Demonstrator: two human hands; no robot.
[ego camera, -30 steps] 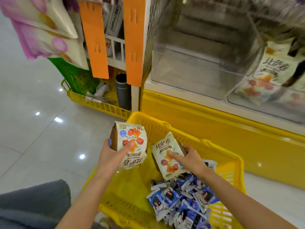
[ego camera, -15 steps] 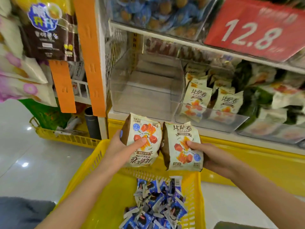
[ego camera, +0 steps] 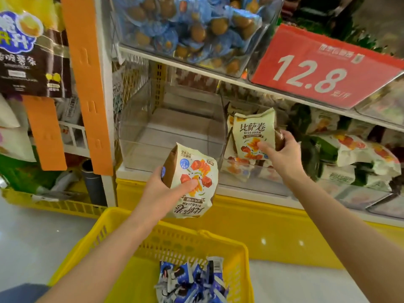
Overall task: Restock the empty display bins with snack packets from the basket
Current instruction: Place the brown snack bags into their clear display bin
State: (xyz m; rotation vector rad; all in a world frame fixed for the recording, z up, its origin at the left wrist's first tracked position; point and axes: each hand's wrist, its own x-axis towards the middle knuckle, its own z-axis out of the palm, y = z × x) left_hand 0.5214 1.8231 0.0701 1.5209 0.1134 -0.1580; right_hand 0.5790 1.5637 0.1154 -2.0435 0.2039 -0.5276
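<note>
At the lower shelf, seen from the head camera, the left hand [ego camera: 161,193] grasps a cream snack packet [ego camera: 192,180] by its brown side, thumb across the front, print upside down; it is held just in front of the empty clear bin [ego camera: 170,127], above the far rim of the yellow basket [ego camera: 135,243]. The right hand [ego camera: 282,154] grips a second packet [ego camera: 253,133] of the same kind, upright, thumb on its front and fingers curled behind its right edge, held over the neighbouring bin [ego camera: 247,171], which has matching packets in it. Blue-and-white packets [ego camera: 190,281] lie heaped in the basket's near end. On the shelf above, another clear bin [ego camera: 251,55] holds blue-wrapped snacks, and beside it hangs a red price sign [ego camera: 317,68] reading 12.8. Orange strips [ego camera: 87,79] hang down the shelf post at the left.
</note>
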